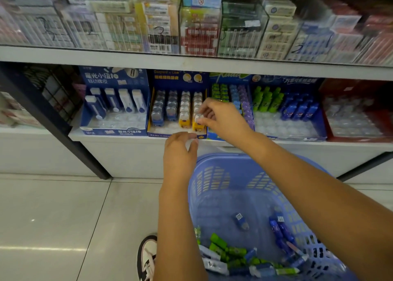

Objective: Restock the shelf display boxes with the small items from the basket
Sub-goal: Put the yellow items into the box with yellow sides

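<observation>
Right hand (pixel 221 119): thumb and fingertips pinch a small domed item (pixel 198 119) at the front right of the display box (pixel 170 134). A bare strip of tray lies left of the pinch, along the box's front edge. Left hand (pixel 179 151): curled just below that edge; cannot tell what it holds. Basket (pixel 225 174): beneath both hands, loose items (pixel 225 251) inside.

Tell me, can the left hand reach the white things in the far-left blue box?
Probably yes. The left hand sits by the shelf edge, and the blue box next door is open in front, nothing across the white things. Its fingers seem to pinch a small clear item, though.
</observation>
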Motion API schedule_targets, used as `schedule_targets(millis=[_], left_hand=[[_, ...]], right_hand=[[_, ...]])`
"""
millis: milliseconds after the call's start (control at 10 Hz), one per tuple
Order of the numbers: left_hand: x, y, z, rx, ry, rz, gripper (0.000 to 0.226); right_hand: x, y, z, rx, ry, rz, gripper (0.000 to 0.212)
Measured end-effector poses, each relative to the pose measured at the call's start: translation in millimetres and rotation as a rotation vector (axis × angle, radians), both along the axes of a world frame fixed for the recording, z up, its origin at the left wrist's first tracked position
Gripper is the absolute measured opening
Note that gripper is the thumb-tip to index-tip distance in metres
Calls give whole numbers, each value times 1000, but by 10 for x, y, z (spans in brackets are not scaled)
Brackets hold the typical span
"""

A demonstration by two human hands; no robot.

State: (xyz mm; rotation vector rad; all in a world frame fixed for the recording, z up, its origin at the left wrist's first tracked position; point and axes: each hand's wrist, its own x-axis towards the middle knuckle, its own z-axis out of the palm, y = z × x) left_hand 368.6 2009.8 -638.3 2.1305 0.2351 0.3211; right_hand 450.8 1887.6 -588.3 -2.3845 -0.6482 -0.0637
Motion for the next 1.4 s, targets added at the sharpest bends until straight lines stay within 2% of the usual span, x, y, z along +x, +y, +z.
schedule_targets(millis=[100,300,500,700,800,900,1000,1100,1200,1300,1400], left_hand=[[6,5,-33,58,22,4,31],[21,28,-39,69,26,-5,31],[28,31,-48,71,32,-4,31],[29,36,-68,88,29,-23,31],[-40,-19,-49,-2,-57,36,24],[-82,-149,-64,-111,-59,-3,29],[-68,-358,-198,-93,266,-185,39],[-115,-624,-534,0,729,-401,30],[-317,-866,-952,262,1003,-554,26],[-519,-996,-1344,433,1168,-632,35],[-589,-1038,-1546,447,1198,-581,36]], right_hand=[[9,29,-50,-136,-65,42,18],[33,66,3,-233,-99,61,16],[20,115,7,-203,-93,20,15],[57,133,100,-274,-9,0,18],[-46,100,148,-288,-75,-19,25],[-322,-160,108,-146,-31,-55,18],[-586,-594,-271,-353,214,-28,9],[-883,-977,-911,-614,616,58,16],[-1113,-1162,-1525,-679,824,121,28],[-1235,-1183,-1994,-706,891,175,38],[-1327,-1174,-2295,-736,948,221,32]])
